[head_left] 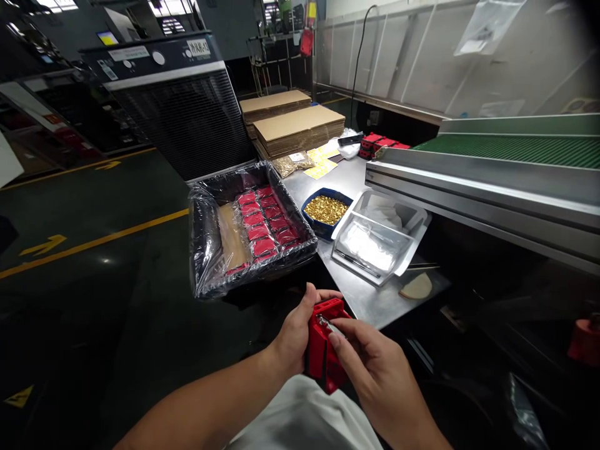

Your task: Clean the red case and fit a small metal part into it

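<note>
My left hand (pixel 294 332) is wrapped round the side of a red plastic casing with black parts (pixel 320 350), held upright above my lap. My right hand (pixel 375 362) pinches a slim silvery piece (pixel 330 326) between thumb and fingers. Its end meets the upper part of the casing; its exact kind is hard to make out. Beyond my hands, on the metal table, stands a blue tray (pixel 327 209) full of small brass-coloured parts. Beside it, a clear plastic bin (pixel 407 220) holds white, shiny bags.
Left of the table, a black crate (pixel 206 250) lined with clear film holds rows of red casings (pixel 257 232). Cardboard stacks (pixel 300 125) and a bag of brass parts (pixel 291 164) lie behind. A green conveyor (pixel 510 150) borders the right; a dark cooler (pixel 173 112) stands back left.
</note>
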Demonstrator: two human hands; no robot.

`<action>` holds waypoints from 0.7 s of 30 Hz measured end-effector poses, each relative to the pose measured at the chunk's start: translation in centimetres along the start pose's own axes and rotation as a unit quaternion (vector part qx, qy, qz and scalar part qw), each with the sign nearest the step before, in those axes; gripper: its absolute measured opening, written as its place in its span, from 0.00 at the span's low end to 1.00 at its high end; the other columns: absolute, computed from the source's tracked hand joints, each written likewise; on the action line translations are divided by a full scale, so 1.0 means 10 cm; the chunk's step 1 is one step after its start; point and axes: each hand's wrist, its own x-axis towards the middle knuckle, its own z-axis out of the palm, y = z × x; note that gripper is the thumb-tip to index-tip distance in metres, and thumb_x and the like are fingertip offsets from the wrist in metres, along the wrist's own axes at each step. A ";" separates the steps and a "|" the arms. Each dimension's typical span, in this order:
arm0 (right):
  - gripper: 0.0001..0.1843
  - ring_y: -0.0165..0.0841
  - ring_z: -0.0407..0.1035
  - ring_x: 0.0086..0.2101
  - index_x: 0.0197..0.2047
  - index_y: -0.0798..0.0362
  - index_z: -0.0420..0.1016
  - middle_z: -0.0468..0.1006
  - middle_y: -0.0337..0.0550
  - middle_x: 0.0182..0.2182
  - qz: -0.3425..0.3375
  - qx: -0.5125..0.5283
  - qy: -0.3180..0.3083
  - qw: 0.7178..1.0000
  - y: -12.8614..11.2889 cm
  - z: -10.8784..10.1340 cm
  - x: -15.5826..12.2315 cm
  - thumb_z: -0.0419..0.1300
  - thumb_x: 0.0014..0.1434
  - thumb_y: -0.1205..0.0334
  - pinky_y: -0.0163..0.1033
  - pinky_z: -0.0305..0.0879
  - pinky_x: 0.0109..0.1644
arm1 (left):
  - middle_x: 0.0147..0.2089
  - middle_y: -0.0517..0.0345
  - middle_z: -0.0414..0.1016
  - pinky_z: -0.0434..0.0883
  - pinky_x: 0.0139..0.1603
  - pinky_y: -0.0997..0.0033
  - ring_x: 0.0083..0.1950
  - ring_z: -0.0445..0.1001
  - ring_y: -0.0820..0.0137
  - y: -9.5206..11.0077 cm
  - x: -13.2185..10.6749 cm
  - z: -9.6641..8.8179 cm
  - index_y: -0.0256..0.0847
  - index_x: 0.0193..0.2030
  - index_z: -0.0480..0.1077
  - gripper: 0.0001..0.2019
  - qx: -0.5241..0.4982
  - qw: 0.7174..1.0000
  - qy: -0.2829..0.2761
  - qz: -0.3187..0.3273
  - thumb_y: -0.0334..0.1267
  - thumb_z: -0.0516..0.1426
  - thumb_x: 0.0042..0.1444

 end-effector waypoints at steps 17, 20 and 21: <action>0.10 0.27 0.74 0.34 0.46 0.42 0.74 0.79 0.35 0.36 -0.090 -0.134 0.030 0.986 -0.02 -0.21 -0.03 0.57 0.63 0.54 0.31 0.70 0.37 | 0.40 0.48 0.74 0.72 0.42 0.66 0.39 0.74 0.65 0.01 -0.03 0.07 0.36 0.48 0.71 0.34 -0.024 0.997 0.009 -0.077 0.68 0.48 0.58; 0.10 0.27 0.74 0.36 0.49 0.42 0.72 0.79 0.36 0.38 -0.154 -0.198 0.027 0.968 -0.04 -0.23 -0.01 0.56 0.64 0.57 0.33 0.71 0.40 | 0.39 0.47 0.74 0.72 0.40 0.67 0.37 0.75 0.65 0.02 -0.02 0.07 0.35 0.47 0.71 0.34 -0.026 0.994 0.007 -0.107 0.68 0.46 0.59; 0.11 0.27 0.74 0.37 0.49 0.42 0.71 0.78 0.36 0.39 -0.171 -0.211 0.027 0.962 -0.04 -0.22 0.00 0.56 0.64 0.59 0.33 0.71 0.41 | 0.38 0.46 0.74 0.72 0.40 0.67 0.37 0.75 0.65 0.01 -0.01 0.07 0.35 0.47 0.71 0.34 -0.026 0.993 0.003 -0.116 0.68 0.46 0.59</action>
